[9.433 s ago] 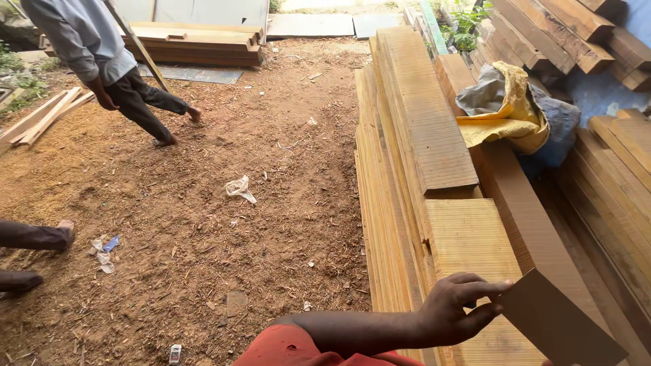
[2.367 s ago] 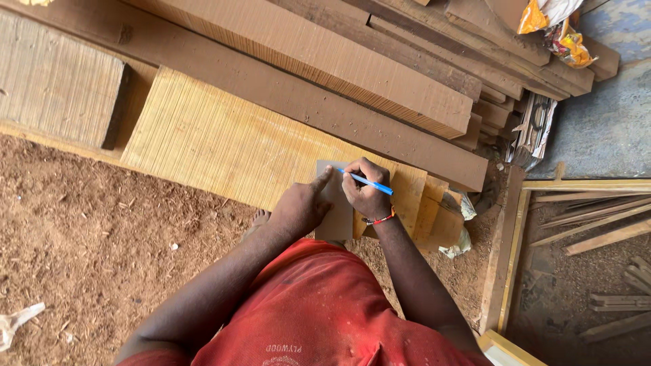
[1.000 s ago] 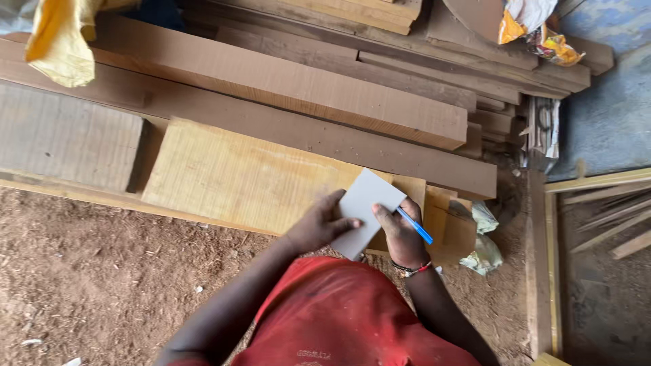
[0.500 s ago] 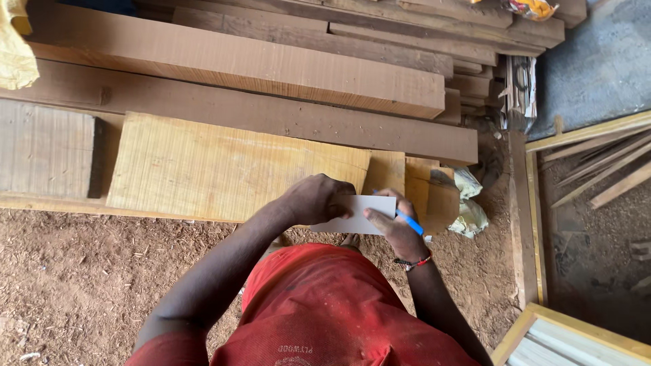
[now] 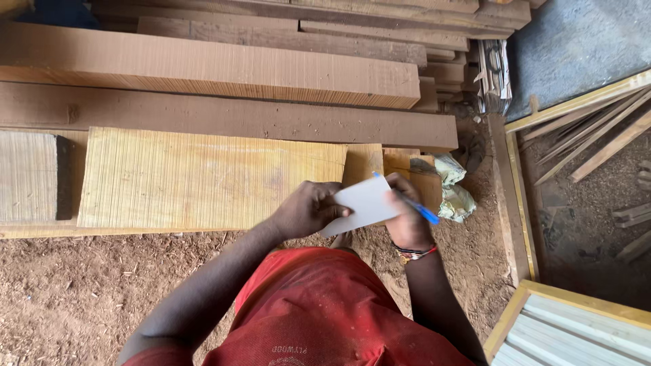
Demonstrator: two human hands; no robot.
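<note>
My left hand (image 5: 308,209) grips the left edge of a small white sheet of paper (image 5: 365,205), held in the air in front of my red shirt. My right hand (image 5: 407,220) holds the paper's right edge and also a blue pen (image 5: 415,205), which lies slanted across the fingers. A beaded band sits on the right wrist. Just beyond the hands lies a wide yellow rough-sawn plank (image 5: 210,177) at the near edge of a timber stack.
Long brown planks (image 5: 224,71) are stacked behind the yellow one. A crumpled pale rag (image 5: 453,190) lies at the stack's right end. Wooden frames (image 5: 522,203) and thin battens (image 5: 597,142) lie on the right. Sawdust-strewn earth (image 5: 81,291) is at lower left.
I have come from the far end of the stack to this spot. The paper moved from resting on the plank to being held up in both hands, pen still in my right.
</note>
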